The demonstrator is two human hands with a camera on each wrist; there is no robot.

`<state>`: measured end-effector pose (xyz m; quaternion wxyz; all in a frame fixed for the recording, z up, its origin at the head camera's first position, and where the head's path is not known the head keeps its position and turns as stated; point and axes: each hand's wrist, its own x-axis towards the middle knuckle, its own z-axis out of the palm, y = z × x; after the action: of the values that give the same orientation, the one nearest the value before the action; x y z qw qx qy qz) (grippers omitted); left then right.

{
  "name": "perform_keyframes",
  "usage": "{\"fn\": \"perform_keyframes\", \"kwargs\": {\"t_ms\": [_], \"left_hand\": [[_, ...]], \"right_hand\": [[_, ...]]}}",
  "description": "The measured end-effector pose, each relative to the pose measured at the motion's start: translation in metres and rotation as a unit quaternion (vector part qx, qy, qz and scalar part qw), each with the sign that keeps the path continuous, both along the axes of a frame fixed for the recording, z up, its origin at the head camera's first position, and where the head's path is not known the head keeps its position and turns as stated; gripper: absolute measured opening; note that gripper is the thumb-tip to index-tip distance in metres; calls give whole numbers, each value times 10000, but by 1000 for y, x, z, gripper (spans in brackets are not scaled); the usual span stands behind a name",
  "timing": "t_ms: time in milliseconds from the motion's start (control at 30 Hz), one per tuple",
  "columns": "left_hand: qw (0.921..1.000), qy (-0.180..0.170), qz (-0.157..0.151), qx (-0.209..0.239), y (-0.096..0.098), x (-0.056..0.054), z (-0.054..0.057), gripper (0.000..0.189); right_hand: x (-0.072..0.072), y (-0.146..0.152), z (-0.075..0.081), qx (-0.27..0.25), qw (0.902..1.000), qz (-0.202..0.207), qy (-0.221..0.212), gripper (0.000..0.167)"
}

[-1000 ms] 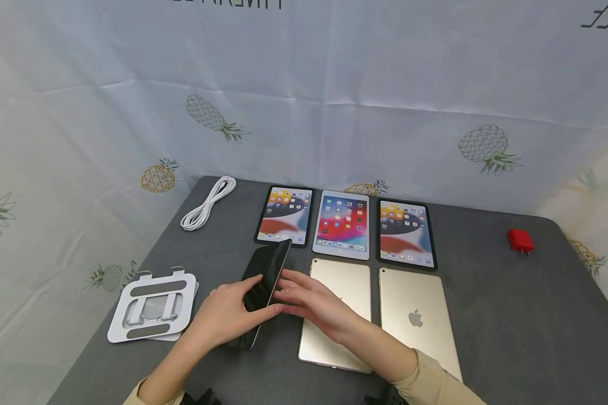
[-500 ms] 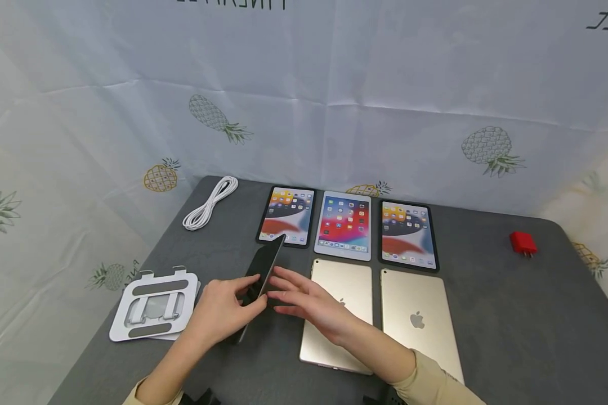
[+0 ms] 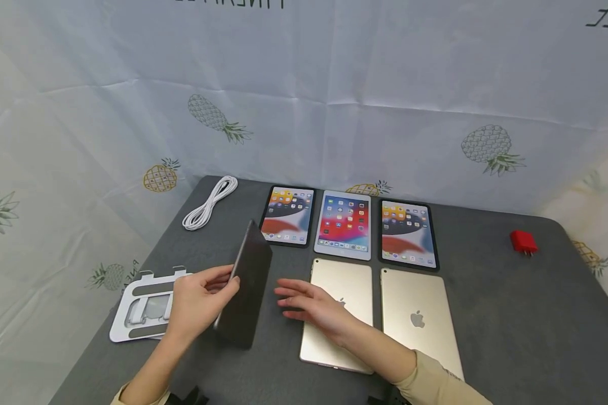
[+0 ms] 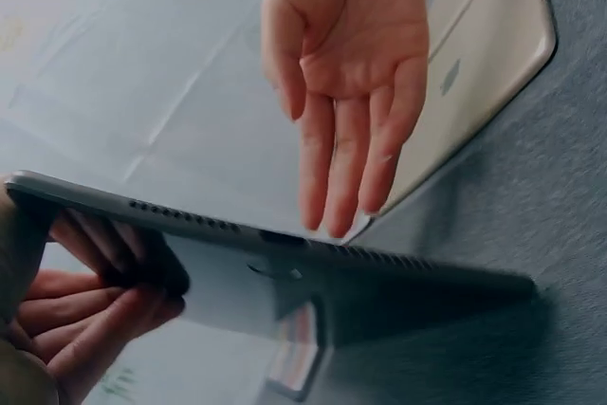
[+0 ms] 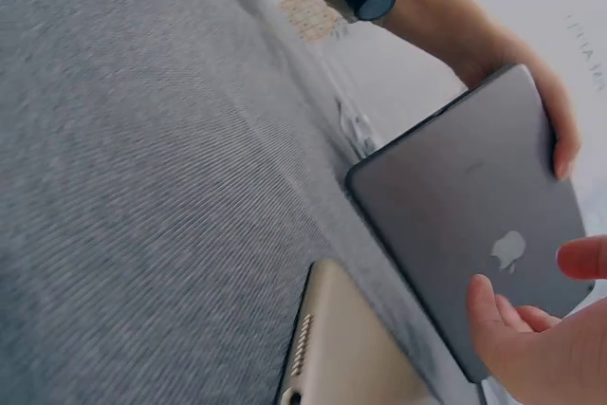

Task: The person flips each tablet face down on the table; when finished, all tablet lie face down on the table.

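In the head view my left hand point(image 3: 197, 298) grips a dark grey tablet point(image 3: 249, 287) by its left edge, thumb on the near face. The tablet stands steeply tilted, its back turned to the right; the right wrist view shows the apple logo on that grey back point(image 5: 455, 177). Its glossy black screen point(image 4: 228, 282) faces the left hand's fingers in the left wrist view. My right hand point(image 3: 316, 309) hovers apart from it with loosely extended fingers, holding nothing. Below the right hand lies a gold tablet point(image 3: 339, 275), back up, beside a second gold tablet point(image 3: 418, 306).
Two black-framed tablets point(image 3: 287, 216) point(image 3: 407, 233) and a white-framed tablet point(image 3: 343, 225) lie screen up in the back row. A white folding stand point(image 3: 147, 306) is at left, partly behind the left hand. A coiled white cable point(image 3: 202, 211) and red charger plug point(image 3: 524, 242) lie farther off.
My left hand has moved left and turned the grey tablet, so its back now faces right instead of its screen showing. The right hand has come away from the tablet's edge.
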<state>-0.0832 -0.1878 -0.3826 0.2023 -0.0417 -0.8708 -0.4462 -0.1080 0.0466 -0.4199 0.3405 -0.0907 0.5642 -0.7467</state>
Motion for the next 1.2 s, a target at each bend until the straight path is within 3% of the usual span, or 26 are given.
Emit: {"fn": "perform_keyframes", "kwargs": {"t_ms": [133,233,333,433,500,567,733,967,1200], "left_hand": [[9958,-538,261,689,-2,-1,-3,19],[9849,-957,318,1409,-3,-3,-2,21],[9597,-1501,240,2365,-2,-5,-1,29],[9242,-2066,220,3206,-1,-7,-3,36],[9092,-2337,255,3437,-1,-8,-6,39],[9004,-2521,286,3535,-1,-9,-10,41],[8882,-2744,180,3680,-3,-11,-20,44],[8779,-2940,-55,3779,-9,-16,-31,47],[8845,-3234,-223,3356,-16,-16,-41,49]], "right_hand": [[1,3,-6,24,9998,-168,-92,50],[3,4,-9,32,9997,-225,-132,52],[6,5,-11,34,9994,-170,-288,58],[8,5,-12,56,9983,-114,-563,67],[10,5,-13,60,9974,-85,-716,73],[11,5,-14,63,9969,-82,-776,75],[14,7,-16,72,9974,-145,-697,73],[15,7,-16,246,9973,-325,-610,77],[15,8,-18,429,9969,-364,-547,81]]}}
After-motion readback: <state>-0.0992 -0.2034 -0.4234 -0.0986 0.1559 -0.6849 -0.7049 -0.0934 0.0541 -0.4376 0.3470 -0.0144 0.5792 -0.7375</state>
